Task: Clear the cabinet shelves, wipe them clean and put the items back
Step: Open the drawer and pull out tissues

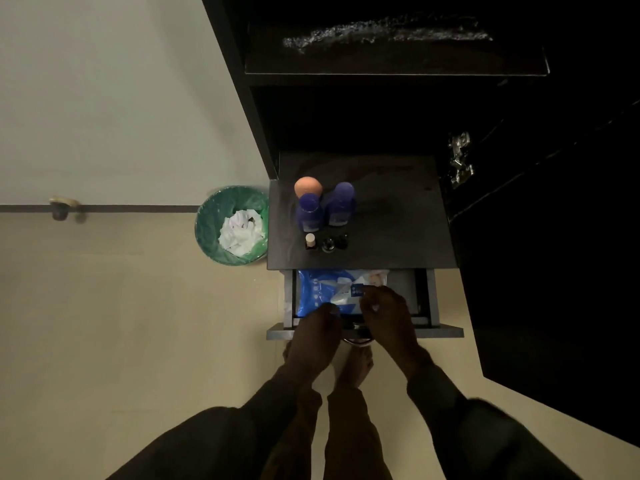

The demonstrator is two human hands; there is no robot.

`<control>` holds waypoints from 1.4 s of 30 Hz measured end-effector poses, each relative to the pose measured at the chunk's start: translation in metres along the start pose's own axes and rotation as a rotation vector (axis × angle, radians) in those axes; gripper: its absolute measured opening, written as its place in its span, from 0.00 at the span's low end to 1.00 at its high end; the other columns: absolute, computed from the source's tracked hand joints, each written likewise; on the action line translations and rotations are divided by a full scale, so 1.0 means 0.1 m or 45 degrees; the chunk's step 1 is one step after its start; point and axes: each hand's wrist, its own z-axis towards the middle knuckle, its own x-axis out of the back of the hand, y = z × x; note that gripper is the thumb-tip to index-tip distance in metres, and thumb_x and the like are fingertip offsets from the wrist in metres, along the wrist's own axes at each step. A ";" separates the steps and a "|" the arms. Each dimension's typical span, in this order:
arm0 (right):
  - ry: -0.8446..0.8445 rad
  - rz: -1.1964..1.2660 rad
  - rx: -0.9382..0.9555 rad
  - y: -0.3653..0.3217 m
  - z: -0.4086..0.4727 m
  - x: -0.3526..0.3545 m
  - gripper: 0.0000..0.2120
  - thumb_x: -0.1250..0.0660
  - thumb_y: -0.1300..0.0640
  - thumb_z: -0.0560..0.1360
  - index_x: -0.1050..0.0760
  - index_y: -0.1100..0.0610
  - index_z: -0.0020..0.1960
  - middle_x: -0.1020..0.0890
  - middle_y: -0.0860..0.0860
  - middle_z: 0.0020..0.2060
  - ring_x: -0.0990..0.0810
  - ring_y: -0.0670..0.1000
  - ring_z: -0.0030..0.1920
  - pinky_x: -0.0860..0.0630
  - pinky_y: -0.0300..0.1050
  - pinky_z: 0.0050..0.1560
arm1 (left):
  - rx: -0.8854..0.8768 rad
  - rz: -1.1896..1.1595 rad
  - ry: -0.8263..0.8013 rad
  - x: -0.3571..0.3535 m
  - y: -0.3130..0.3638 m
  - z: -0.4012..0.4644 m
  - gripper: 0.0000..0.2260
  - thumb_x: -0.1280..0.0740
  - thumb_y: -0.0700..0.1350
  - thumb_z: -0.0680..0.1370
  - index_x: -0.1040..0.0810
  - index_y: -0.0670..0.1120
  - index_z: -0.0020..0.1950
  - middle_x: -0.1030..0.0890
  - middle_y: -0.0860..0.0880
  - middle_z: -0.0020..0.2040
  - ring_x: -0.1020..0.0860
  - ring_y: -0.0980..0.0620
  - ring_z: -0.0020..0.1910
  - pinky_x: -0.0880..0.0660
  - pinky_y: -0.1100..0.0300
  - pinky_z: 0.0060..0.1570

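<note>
Head view: blue packet (322,292) lies flat in open drawer (429,299) below cabinet ledge, long axis running left-right. Right hand (384,310) nearer, fingers pinching packet's right end. Left hand (317,323) at drawer front by packet's near edge; grip there unclear. Bottles (325,209) stand on ledge beyond.

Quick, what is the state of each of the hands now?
Left hand: at the drawer front edge, grip cannot be told.
Right hand: fingers curled on the blue and white packet.
</note>
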 end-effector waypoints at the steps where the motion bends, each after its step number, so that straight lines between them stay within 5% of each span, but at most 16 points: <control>1: -0.110 -0.091 0.004 0.00 0.06 -0.03 0.15 0.36 0.57 0.79 0.25 0.52 0.65 0.23 0.52 0.62 0.23 0.52 0.61 0.22 0.51 0.60 | 0.009 0.022 -0.010 0.02 0.01 0.05 0.13 0.37 0.43 0.81 0.28 0.47 0.66 0.21 0.50 0.58 0.22 0.59 0.54 0.26 0.69 0.52; 5: -0.209 -0.301 0.121 -0.01 0.21 -0.12 0.17 0.37 0.53 0.79 0.28 0.50 0.68 0.24 0.52 0.63 0.24 0.52 0.62 0.24 0.50 0.61 | 0.031 0.158 -0.015 0.08 0.04 0.23 0.23 0.32 0.46 0.78 0.34 0.48 0.73 0.27 0.46 0.67 0.24 0.51 0.62 0.31 0.65 0.57; 10: -0.177 -0.447 0.262 -0.09 0.26 -0.20 0.19 0.38 0.52 0.80 0.30 0.53 0.70 0.24 0.54 0.62 0.25 0.53 0.60 0.27 0.46 0.59 | 0.029 0.428 -0.028 0.15 0.00 0.46 0.31 0.31 0.50 0.77 0.41 0.50 0.77 0.31 0.42 0.70 0.25 0.45 0.62 0.24 0.54 0.60; 17: -0.090 -0.559 0.342 -0.11 0.30 -0.21 0.14 0.38 0.52 0.80 0.26 0.50 0.64 0.24 0.51 0.60 0.23 0.51 0.58 0.27 0.42 0.51 | -0.010 0.458 -0.066 0.22 -0.09 0.61 0.18 0.33 0.46 0.79 0.29 0.51 0.68 0.30 0.45 0.68 0.25 0.47 0.62 0.25 0.56 0.59; 25: -0.150 -0.791 0.287 -0.12 0.31 -0.26 0.12 0.40 0.48 0.80 0.25 0.51 0.60 0.24 0.52 0.56 0.23 0.51 0.52 0.28 0.44 0.46 | 0.008 0.488 -0.006 0.17 -0.11 0.68 0.24 0.35 0.43 0.80 0.36 0.48 0.75 0.29 0.42 0.68 0.23 0.46 0.60 0.23 0.53 0.58; 31: -0.001 -0.701 0.075 -0.17 0.38 -0.29 0.20 0.44 0.39 0.80 0.22 0.53 0.51 0.20 0.51 0.48 0.20 0.51 0.48 0.26 0.46 0.47 | 0.094 0.389 0.086 0.14 -0.09 0.71 0.12 0.34 0.46 0.79 0.24 0.45 0.62 0.19 0.45 0.58 0.20 0.48 0.55 0.22 0.54 0.57; 35: 0.033 -0.714 0.029 -0.19 0.44 -0.31 0.19 0.45 0.43 0.81 0.21 0.54 0.51 0.18 0.51 0.49 0.19 0.51 0.48 0.32 0.42 0.42 | 0.093 0.370 0.108 0.17 -0.09 0.72 0.10 0.36 0.44 0.80 0.21 0.43 0.59 0.19 0.44 0.57 0.20 0.47 0.54 0.22 0.56 0.56; 38: -0.015 -0.639 0.091 -0.11 0.43 -0.38 0.13 0.38 0.51 0.80 0.22 0.56 0.59 0.19 0.54 0.56 0.20 0.54 0.56 0.26 0.48 0.51 | 0.092 0.375 0.068 0.15 -0.12 0.73 0.11 0.34 0.46 0.80 0.21 0.44 0.59 0.22 0.45 0.60 0.22 0.48 0.58 0.24 0.56 0.60; 42: -0.140 -0.673 0.071 -0.12 0.48 -0.42 0.18 0.38 0.53 0.81 0.28 0.59 0.68 0.24 0.58 0.64 0.25 0.57 0.65 0.30 0.51 0.63 | 0.134 0.280 0.044 0.13 -0.18 0.72 0.18 0.30 0.45 0.77 0.26 0.45 0.65 0.24 0.46 0.63 0.24 0.48 0.61 0.25 0.55 0.63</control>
